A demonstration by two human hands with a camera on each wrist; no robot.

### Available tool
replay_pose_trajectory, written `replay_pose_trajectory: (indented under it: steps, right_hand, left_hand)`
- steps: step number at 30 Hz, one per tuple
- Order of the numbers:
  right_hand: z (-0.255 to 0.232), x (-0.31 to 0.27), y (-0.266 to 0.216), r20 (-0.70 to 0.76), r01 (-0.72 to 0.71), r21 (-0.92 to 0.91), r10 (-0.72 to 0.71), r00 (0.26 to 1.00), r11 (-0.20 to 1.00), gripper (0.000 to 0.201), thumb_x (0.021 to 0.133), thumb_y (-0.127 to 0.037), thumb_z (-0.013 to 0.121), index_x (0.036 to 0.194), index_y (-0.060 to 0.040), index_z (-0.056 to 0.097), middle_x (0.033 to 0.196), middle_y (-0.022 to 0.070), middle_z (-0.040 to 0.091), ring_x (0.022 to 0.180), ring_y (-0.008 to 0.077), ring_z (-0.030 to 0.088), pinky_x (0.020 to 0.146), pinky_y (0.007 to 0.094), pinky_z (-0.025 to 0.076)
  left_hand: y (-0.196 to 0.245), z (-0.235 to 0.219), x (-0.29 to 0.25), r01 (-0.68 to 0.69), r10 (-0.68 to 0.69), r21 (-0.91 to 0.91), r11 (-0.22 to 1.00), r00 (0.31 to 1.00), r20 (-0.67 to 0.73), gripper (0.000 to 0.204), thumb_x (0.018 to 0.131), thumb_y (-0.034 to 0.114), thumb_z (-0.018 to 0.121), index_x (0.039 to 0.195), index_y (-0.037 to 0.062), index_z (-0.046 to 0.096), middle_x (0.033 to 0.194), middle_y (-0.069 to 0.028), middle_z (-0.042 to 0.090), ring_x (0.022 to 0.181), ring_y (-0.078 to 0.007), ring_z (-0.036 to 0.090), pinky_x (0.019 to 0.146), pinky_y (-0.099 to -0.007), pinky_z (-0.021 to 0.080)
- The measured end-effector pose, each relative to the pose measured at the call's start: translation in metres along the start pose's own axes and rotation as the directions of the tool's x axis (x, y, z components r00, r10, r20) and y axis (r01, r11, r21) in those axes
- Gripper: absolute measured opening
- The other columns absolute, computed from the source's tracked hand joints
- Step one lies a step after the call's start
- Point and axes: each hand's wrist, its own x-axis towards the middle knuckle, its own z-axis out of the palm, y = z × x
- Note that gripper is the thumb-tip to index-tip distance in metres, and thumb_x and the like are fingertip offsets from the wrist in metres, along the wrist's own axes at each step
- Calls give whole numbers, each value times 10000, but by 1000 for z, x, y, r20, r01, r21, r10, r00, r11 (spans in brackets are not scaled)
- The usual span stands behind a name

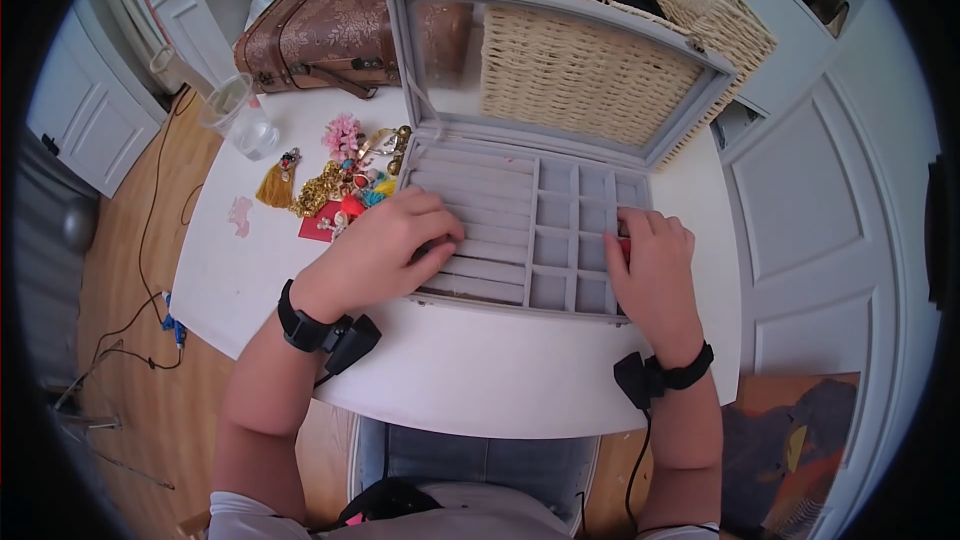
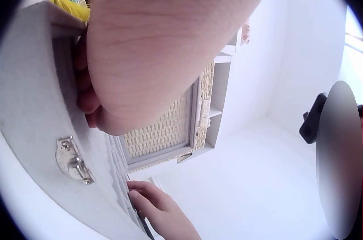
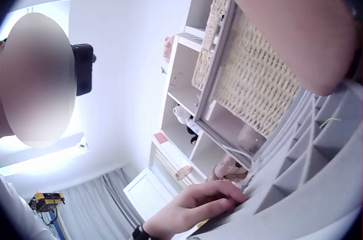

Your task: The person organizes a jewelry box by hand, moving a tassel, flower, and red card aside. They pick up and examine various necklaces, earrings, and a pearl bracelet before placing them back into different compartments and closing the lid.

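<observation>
A grey velvet jewelry box [image 1: 560, 312] stands on the white table, its glazed lid [image 1: 570, 140] raised. My left hand [image 1: 375, 245] reaches over the box's left wall, fingers bent down among the padded ring rows [image 1: 485, 210]; the wrist and palm hide most fingertips in the left wrist view. On the right side, my right hand [image 1: 655, 270] rests over the end compartments, thumb on the inner side. Something small and red [image 1: 626, 248] shows beneath that hand. I cannot tell whether either hand pinches anything. A metal clasp [image 2: 74, 160] is on the box's front.
Left of the box lies a heap of jewelry: gold chain [image 1: 318, 188], yellow tassel [image 1: 275, 185], pink flower piece [image 1: 342, 135]. Clear plastic cups [image 1: 245, 120] stand farther left. A brown patterned trunk [image 1: 320, 35] and a woven basket [image 1: 580, 70] sit behind.
</observation>
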Motion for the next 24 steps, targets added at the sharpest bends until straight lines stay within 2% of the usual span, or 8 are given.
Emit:
replay_pose_trajectory:
  steps: [2, 3, 5, 8, 12, 15, 17, 24]
  right_hand:
    - [-5, -4, -2, -92, 120, -150, -135, 987, 981, 209, 961, -146, 754, 1129, -22, 742, 1046, 137, 729, 1002, 351, 618, 1002, 497, 433]
    - [-6, -4, 0, -88, 121, -147, -134, 987, 982, 209, 961, -146, 754, 1129, -22, 742, 1046, 137, 729, 1002, 351, 618, 1002, 497, 433]
    - [-10, -1, 5, 4, 110, -35, -110, 994, 993, 142, 957, -132, 751, 1051, -26, 738, 1033, 135, 721, 997, 346, 606, 1013, 492, 429]
    - [-20, 4, 6, 81, 91, 38, -94, 992, 995, 147, 957, -137, 749, 1043, -26, 705, 1039, 138, 717, 981, 346, 585, 1028, 487, 427]
    - [-13, 5, 10, 98, 83, 52, -88, 991, 995, 168, 956, -140, 747, 1054, -27, 671, 1005, 128, 711, 957, 345, 567, 1014, 486, 429]
    - [-9, 5, 13, 50, 137, 31, -139, 989, 990, 201, 951, -148, 752, 1079, -26, 657, 959, 112, 707, 947, 351, 563, 993, 488, 440]
    - [-12, 8, 16, 107, 88, 158, -106, 989, 983, 177, 955, -126, 741, 1078, -31, 655, 944, 121, 703, 944, 354, 561, 972, 487, 455]
    - [-32, 13, 20, 162, 106, 276, -155, 975, 955, 128, 942, -8, 721, 1057, -10, 666, 952, 135, 699, 951, 337, 594, 932, 444, 503]
  left_hand:
    - [0, 1, -1, 8, -8, -2, 1000, 1000, 1, 98, 981, 48, 714, 1076, 25, 726, 1007, -133, 662, 1043, -351, 643, 927, -442, 535]
    - [-1, 1, -1, 0, 0, 4, 1000, 1000, -1, 101, 979, 48, 715, 1077, 26, 725, 1007, -132, 662, 1045, -352, 642, 927, -443, 535]
    - [-1, 1, -1, -12, 12, 12, 1000, 1000, -4, 104, 977, 47, 716, 1079, 26, 724, 1008, -132, 661, 1046, -352, 641, 928, -443, 535]
    - [0, 1, 0, -5, 5, 10, 1000, 1000, 1, 106, 973, 45, 717, 1078, 25, 721, 1005, -132, 659, 1041, -354, 639, 926, -445, 533]
    - [0, 0, -1, 9, -9, 10, 1000, 1000, 2, 103, 972, 40, 716, 1074, 26, 720, 1003, -131, 656, 1038, -355, 638, 924, -448, 532]
    - [-1, 2, -1, 6, -6, 9, 1000, 1000, 1, 101, 973, 37, 715, 1074, 30, 719, 1004, -129, 655, 1039, -353, 638, 920, -448, 533]
    - [-1, 2, -1, 2, -2, 12, 1000, 1000, -10, 100, 973, 35, 715, 1073, 32, 719, 1003, -129, 654, 1039, -352, 638, 919, -447, 533]
    - [0, 1, -1, 4, -4, 16, 1000, 1000, -5, 101, 972, 41, 720, 1073, 33, 718, 997, -129, 652, 1039, -353, 637, 918, -446, 535]
